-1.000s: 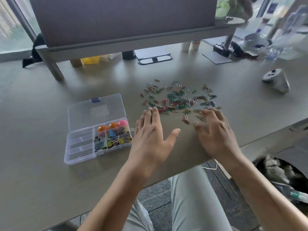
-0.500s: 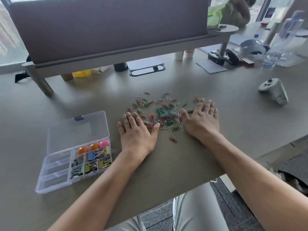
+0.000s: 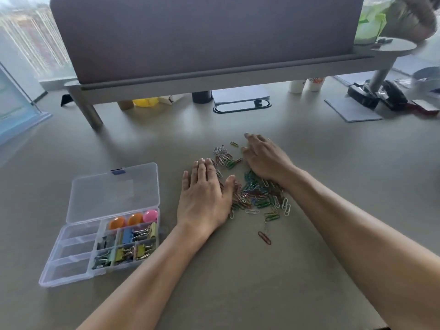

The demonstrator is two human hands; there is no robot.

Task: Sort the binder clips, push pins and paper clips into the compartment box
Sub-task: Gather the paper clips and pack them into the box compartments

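Paper clips (image 3: pixel 254 196) are light, slick and tangle-prone; left hand (image 3: pixel 204 196) and right hand (image 3: pixel 264 160), flat and holding nothing, should scoop from the pile's edges.

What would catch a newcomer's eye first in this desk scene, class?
The heap of coloured paper clips mid-desk, with the left hand and right hand flat on either side of it. Then the open clear box to the left, holding binder clips and bright round push pins in its right compartments, its left ones looking empty.
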